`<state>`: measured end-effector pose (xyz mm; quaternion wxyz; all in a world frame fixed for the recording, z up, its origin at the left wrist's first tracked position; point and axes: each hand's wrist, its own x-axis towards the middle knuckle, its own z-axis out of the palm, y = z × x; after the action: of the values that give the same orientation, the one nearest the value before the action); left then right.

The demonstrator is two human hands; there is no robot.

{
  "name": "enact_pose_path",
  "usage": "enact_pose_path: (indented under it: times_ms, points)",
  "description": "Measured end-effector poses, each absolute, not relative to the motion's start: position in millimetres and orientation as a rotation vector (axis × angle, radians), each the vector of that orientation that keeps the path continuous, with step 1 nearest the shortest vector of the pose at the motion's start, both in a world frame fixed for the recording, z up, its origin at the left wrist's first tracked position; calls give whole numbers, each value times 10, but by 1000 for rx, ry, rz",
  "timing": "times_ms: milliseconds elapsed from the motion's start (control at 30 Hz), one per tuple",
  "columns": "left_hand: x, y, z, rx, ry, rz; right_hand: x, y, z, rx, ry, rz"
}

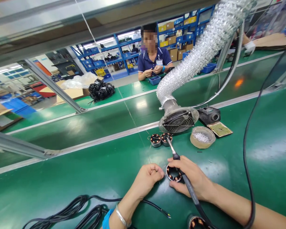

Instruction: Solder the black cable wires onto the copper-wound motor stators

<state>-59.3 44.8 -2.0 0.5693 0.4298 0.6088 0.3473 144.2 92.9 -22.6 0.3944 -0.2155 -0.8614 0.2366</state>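
My right hand (196,178) grips a small ring-shaped motor stator (173,173) with copper coils between thumb and fingers. The same hand also holds a soldering iron (190,187), its metal tip pointing away toward the fume fan. Just left of the stator, my left hand (149,178) is closed in a pinch; a faint thin strand seems to show by its fingertips, too fine to name. Two more stators (155,140) stand side by side farther back, one partly behind the iron's tip. Another stator (197,222) is cut off at the bottom edge.
A fume-extractor fan (178,122) on a silver duct (193,51) stands at the back. Right of it are a round tub (202,138) of bright bits and a soldering iron stand (211,116). Black cables (69,210) lie front left. A co-worker (154,60) sits opposite.
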Motion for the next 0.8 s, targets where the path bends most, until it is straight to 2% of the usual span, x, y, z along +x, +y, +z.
enact_pose_path:
  times_ms: [333,433,600,700,800]
  points:
    - [-480,357,216,760,1261,809,1506,800,-128,-543,-2274,722]
    - [-517,309,268,1030,1398,745,1510,809,-127,-556,-2264,724]
    - [-677,172,384,1516,1618,302,1537,809,-125,-596,-2252,728]
    - [-695,121,417,1550,1606,296,1536,801,-113,-608,-2262,722]
    - [-614,144,397,1502,1557,441,1527,793,-112,-607,-2270,729]
